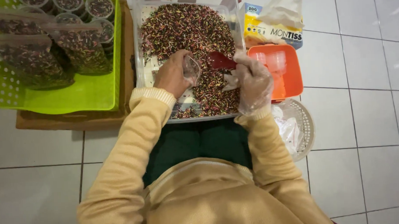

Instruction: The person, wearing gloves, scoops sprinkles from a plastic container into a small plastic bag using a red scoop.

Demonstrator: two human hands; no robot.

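A clear plastic tub (139, 48) lies on the floor in front of me, filled with small multicoloured stick snacks (187, 28). My left hand (172, 75) is bare and holds a small clear plastic cup (192, 69) tilted over the snacks. My right hand (251, 79), in a thin clear glove, grips a red scoop (220, 60) whose bowl points at the cup's mouth. Both hands are over the near half of the tub.
A lime green basket (75, 94) at left holds filled bags and several filled cups, resting on a brown board (67, 121). An orange tray (291, 73) with empty cups, a white round basket (306, 126) and a packet of plastic bags (272, 30) sit at right.
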